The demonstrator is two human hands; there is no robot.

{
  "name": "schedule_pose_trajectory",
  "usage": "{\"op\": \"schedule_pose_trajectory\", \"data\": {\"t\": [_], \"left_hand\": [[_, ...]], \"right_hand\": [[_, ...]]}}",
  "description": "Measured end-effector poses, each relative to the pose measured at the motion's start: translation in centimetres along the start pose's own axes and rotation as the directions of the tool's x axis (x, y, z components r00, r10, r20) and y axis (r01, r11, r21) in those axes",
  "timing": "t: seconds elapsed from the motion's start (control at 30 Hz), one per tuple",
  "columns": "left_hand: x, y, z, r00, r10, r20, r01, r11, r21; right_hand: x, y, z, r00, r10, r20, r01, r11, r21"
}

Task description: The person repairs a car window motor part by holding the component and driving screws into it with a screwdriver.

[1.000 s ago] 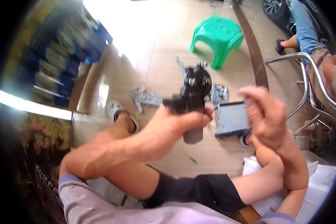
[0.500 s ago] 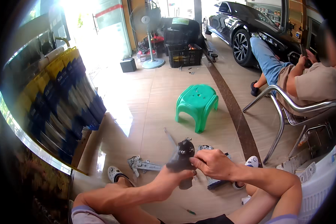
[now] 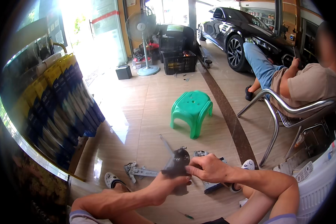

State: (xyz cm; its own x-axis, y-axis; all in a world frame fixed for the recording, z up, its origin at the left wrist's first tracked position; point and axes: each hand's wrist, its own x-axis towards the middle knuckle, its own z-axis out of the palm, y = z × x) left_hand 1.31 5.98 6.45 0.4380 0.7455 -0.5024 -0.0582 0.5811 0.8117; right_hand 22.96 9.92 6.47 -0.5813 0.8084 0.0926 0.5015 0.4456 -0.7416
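A dark, motor-like part (image 3: 178,161), with a rounded top bearing small metal studs, is up in front of me. My left hand (image 3: 170,183) grips its lower portion, thumb across the front. From the right, my right hand (image 3: 208,168) presses against its side, thumb and index finger pinched; whatever lies between those fingertips is hidden. On the floor beyond my left forearm lies a silvery metal bracket (image 3: 140,171) with a long arm. Partly behind my right hand, another metal and black piece (image 3: 214,186) rests on the floor.
A green plastic stool (image 3: 192,102) stands ahead. A green-handled tool (image 3: 188,216) lies on the floor between my legs. Hanging packages (image 3: 63,100) line the left side. A seated person (image 3: 310,82) occupies a metal chair (image 3: 272,123) at right, near a black car (image 3: 239,35).
The whole view has shifted slightly, so the stool and car sit a little further left. Both hands keep their hold, and the dark part appears slightly lower and blurrier.
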Motion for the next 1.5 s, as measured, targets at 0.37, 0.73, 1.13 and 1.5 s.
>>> {"op": "schedule_pose_trajectory", "data": {"t": [0.37, 0.73, 1.13, 1.5], "left_hand": [[-0.4, 0.0, -0.4, 0.999, 0.009, -0.044, -0.012, 0.998, -0.059], [-0.3, -0.9, -1.1, 0.999, -0.042, -0.021, 0.042, 0.999, -0.03], [0.5, -2.3, -1.3, 0.998, 0.025, -0.058, -0.027, 0.999, -0.042], [0.7, -2.2, -1.1, 1.0, 0.003, 0.019, -0.004, 1.0, 0.016]], "right_hand": [[0.1, 0.3, 1.1, 0.982, -0.165, -0.095, 0.162, 0.986, -0.045], [-0.3, -0.4, 0.7, 0.983, -0.146, -0.111, 0.144, 0.989, -0.023], [0.6, 0.0, 0.9, 0.997, -0.07, -0.044, 0.072, 0.997, 0.038], [-0.4, -1.2, 0.3, 1.0, 0.025, -0.014, -0.025, 1.0, -0.001]]}}
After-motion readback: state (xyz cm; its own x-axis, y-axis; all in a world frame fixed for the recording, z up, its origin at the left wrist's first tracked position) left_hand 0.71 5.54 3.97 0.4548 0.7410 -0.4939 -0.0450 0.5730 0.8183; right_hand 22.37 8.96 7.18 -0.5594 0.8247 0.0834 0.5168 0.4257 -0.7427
